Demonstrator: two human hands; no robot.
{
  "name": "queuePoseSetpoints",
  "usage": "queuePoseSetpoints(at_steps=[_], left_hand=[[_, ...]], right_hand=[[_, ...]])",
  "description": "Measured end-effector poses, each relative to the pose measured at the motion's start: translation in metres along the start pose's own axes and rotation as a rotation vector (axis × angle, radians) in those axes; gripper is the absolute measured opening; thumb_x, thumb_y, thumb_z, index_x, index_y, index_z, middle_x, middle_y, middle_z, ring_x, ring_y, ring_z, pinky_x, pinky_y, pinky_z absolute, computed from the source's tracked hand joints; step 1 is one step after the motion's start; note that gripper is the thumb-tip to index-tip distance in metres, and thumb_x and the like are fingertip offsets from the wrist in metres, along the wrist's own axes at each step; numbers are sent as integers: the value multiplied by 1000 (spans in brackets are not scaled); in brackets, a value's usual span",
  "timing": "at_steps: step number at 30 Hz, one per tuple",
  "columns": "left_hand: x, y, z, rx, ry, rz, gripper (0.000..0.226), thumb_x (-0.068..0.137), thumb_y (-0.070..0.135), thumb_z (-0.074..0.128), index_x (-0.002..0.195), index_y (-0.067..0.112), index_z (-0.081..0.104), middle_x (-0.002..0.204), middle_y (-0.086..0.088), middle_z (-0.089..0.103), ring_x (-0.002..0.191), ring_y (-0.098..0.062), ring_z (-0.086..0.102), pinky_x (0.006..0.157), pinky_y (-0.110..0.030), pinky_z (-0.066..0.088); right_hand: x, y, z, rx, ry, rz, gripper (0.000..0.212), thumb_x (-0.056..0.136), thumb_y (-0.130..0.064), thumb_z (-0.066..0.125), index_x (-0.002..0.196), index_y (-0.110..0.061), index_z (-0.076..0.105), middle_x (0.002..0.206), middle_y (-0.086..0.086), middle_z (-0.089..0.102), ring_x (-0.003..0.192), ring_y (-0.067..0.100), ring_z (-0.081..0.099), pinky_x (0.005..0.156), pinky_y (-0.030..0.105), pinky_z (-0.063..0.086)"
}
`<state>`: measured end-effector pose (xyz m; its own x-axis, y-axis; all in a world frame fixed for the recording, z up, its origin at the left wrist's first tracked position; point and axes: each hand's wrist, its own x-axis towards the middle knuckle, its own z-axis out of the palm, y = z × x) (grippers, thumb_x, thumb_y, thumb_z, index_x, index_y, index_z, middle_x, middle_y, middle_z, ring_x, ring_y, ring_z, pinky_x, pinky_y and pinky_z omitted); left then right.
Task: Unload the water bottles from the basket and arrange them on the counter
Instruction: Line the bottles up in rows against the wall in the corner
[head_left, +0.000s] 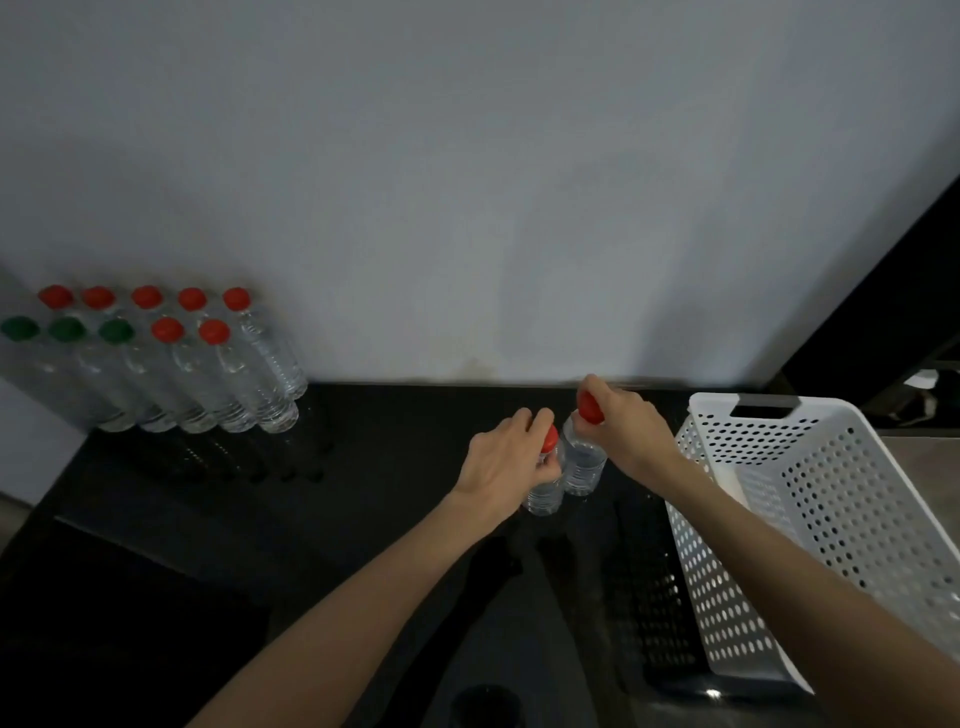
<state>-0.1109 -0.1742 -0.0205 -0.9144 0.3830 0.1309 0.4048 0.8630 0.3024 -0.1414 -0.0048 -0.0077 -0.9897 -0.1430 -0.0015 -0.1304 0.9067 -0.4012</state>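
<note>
Black and shiny is the table (363, 467), and a plain grey wall (467, 182) is seen behind it. Two small water bottles are held near the middle of the table, just beside each other. The left bottle (545, 496) is gripped at its red cap by the left hand (501, 460), with the fingers (537, 418) curled round the top. The right bottle (584, 467) is pinched at its red cap by the right hand (631, 431). A white basket (727, 571) full of little holes is set at the right. Ten bottles (208, 384) are lined up in two rows at the back left, by the wall (seven red caps, three green).

These two should probably be added to those rows. They are best kept upright, moved slowly because only the caps are held, and put down flat next to the last red caps, so that nothing gets knocked over.

Whether the two bottles touch the table cannot be told, since it is so dark and shiny. No bottle is seen in the basket, but its near corner is cut off. A dark round thing (485, 701) at the bottom edge is too dim to be named.
</note>
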Motion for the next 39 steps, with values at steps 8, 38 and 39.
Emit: queuePoseSetpoints(at_steps=[8, 38, 39], left_hand=[[-40, -57, -16, -166, 18, -83, 38, 86, 30, 61, 117, 18, 42, 107, 0, 51, 93, -11, 49, 77, -30, 48], [-150, -373, -128, -359, 166, -263, 21, 83, 22, 66, 94, 21, 48, 91, 6, 51, 82, -8, 49, 72, -26, 41], [-150, -374, -126, -345, 170, -262, 22, 84, 24, 65, 99, 22, 49, 97, 6, 50, 87, -8, 49, 73, -27, 43]], right_hand=[[-15, -45, 19, 178, 115, -10, 18, 87, -30, 64, 97, -21, 52, 90, -4, 60, 79, 19, 58, 67, 32, 45], [112, -325, 158, 316, -38, -127, 27, 88, -28, 66, 107, -15, 52, 94, 6, 64, 83, 21, 61, 75, 38, 55], [113, -325, 159, 322, -34, -127, 28, 88, -28, 66, 108, -15, 52, 98, 6, 63, 87, 20, 59, 78, 37, 54]])
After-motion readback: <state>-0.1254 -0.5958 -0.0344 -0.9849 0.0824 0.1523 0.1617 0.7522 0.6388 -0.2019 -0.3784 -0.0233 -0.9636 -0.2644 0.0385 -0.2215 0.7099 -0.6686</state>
